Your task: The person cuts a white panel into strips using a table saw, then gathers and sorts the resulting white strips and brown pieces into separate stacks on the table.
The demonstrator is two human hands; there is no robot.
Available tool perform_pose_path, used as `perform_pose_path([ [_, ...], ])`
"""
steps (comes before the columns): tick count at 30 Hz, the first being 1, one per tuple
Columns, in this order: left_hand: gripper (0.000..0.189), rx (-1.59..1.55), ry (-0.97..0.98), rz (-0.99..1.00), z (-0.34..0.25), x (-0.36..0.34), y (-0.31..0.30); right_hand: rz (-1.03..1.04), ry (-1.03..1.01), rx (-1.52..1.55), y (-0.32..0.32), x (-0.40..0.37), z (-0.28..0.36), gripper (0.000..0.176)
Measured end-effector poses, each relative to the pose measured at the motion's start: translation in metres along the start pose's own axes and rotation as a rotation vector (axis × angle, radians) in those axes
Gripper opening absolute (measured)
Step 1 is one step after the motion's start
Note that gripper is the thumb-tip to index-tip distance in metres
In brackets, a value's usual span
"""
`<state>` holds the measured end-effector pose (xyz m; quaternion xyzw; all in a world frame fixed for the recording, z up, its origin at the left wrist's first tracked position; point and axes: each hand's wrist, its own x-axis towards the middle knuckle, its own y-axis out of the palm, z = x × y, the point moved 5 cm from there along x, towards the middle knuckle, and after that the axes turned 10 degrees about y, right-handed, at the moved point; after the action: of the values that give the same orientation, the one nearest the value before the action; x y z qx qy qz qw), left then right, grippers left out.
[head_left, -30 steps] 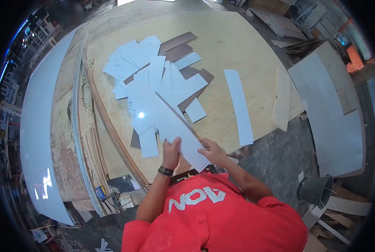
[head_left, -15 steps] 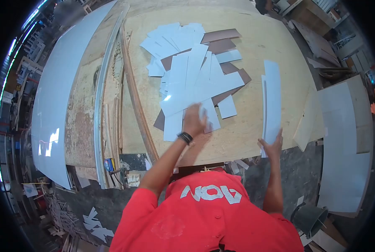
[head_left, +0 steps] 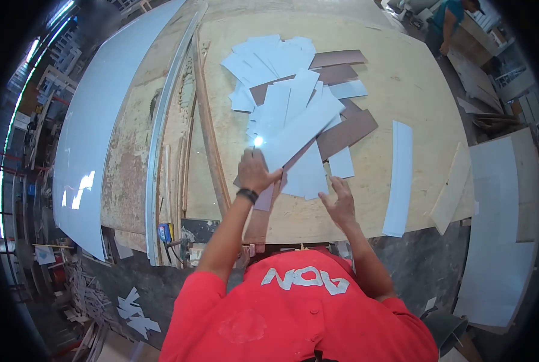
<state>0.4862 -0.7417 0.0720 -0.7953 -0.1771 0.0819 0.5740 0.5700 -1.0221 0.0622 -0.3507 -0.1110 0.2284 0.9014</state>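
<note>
A loose pile of white and brown flat pieces point(head_left: 293, 120) lies on the wooden worktable. My left hand point(head_left: 257, 172), wearing a dark wristband, rests at the pile's lower left, fingers stretched and thumb out, touching the end of a long white strip point(head_left: 308, 130). Its fingertips are close to a bright glare spot. At the pile's lower right, my right hand point(head_left: 342, 203) has its fingers apart and holds nothing. Just above those fingers is a small white piece point(head_left: 341, 162). Farther right lie stacked long white strips point(head_left: 398, 178), touched by neither hand.
A wooden bar point(head_left: 208, 133) and a metal rail point(head_left: 164, 120) run along the table's left side, beside a large glossy white sheet point(head_left: 100, 133). At right are a pale board point(head_left: 450, 190) and leaning panels point(head_left: 498, 229). Another person point(head_left: 447, 27) stands at the far right.
My right hand has let go of the long strips and moved left to the pile. My left hand has shifted left. The pile's top pieces have moved, baring more brown. Another person has come into view.
</note>
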Motion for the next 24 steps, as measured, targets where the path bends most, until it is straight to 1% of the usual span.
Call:
perform_pose_path([
  [2,0.077,-0.062,-0.143,-0.182,0.004,-0.034,-0.002,0.018,-0.006,0.039,0.008,-0.006,0.003,0.057],
  [3,0.079,-0.042,-0.213,-0.164,0.006,-0.048,0.003,0.041,0.021,0.035,0.010,-0.008,-0.001,0.057],
  [4,0.079,-0.041,-0.218,-0.158,0.007,-0.059,0.012,0.068,0.048,0.026,0.011,-0.012,-0.005,0.056],
  [6,0.082,-0.018,-0.314,-0.184,0.011,-0.076,0.025,0.091,0.048,0.005,0.013,-0.019,-0.009,0.056],
  [8,0.084,0.005,-0.332,-0.178,0.010,-0.084,0.031,0.106,0.042,-0.014,0.015,-0.021,-0.009,0.056],
  [10,0.086,0.102,-0.347,-0.096,0.002,-0.086,0.027,0.111,0.013,-0.025,0.020,-0.025,-0.002,0.056],
  [11,0.086,0.101,-0.343,-0.099,0.002,-0.085,0.027,0.106,0.013,-0.026,0.022,-0.026,0.001,0.056],
  [13,0.083,-0.124,-0.401,-0.105,0.005,-0.083,0.029,0.174,0.020,0.029,0.032,-0.026,0.013,0.056],
  [14,0.083,-0.128,-0.388,-0.107,-0.001,-0.082,0.027,0.161,0.023,0.026,0.033,-0.024,0.021,0.056],
  [16,0.093,-0.370,-0.358,-0.176,-0.024,-0.091,0.013,0.421,0.479,0.410,0.047,-0.028,0.026,0.061],
  [17,0.093,-0.349,-0.200,-0.277,-0.037,-0.096,0.019,0.395,0.495,0.407,0.048,-0.027,0.033,0.061],
  [18,0.093,-0.374,-0.170,-0.260,-0.058,-0.099,0.016,0.350,0.446,0.545,0.045,-0.022,0.041,0.059],
  [19,0.094,-0.464,-0.173,-0.204,-0.085,-0.103,0.005,0.299,0.391,0.677,0.036,-0.020,0.044,0.058],
  [20,0.095,-0.550,-0.180,-0.146,-0.107,-0.108,0.004,0.263,0.410,0.666,0.027,-0.020,0.039,0.058],
  [21,0.093,-0.609,-0.088,-0.182,-0.127,-0.111,0.007,0.105,0.358,0.652,0.011,-0.017,0.041,0.057],
  [22,0.093,-0.620,-0.078,-0.173,-0.136,-0.110,0.012,-0.041,0.297,0.636,-0.004,-0.017,0.044,0.057],
  [23,0.099,-0.687,0.044,-0.127,-0.146,-0.107,0.015,-0.122,0.341,0.653,-0.020,-0.024,0.042,0.054],
  [24,0.104,-0.745,0.155,-0.087,-0.153,-0.104,0.013,-0.156,0.385,0.699,-0.039,-0.029,0.042,0.055],
])
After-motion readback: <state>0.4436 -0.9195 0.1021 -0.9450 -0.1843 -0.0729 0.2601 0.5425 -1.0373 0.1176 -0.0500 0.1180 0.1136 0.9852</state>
